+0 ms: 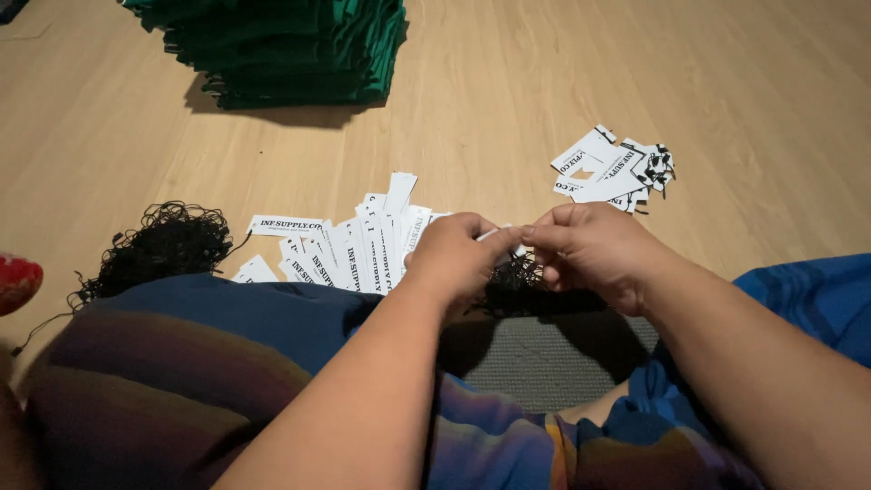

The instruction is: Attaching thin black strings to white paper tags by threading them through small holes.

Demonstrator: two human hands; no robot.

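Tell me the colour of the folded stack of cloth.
Dark green; the folded stack shows at the head view's top.

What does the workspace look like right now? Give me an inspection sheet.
Surface: light wooden floor, person seated on it.
Job's things: small white tag pinched between left hand and right hand; loose white tags spread in front; black strings under the hands.
Clutter: second tag pile with strings attached; tangle of black string; red object at the left edge.
Fingers: both hands' closed on the tag.
Cables: nothing seen.
Surroundings: stack of folded green cloth.
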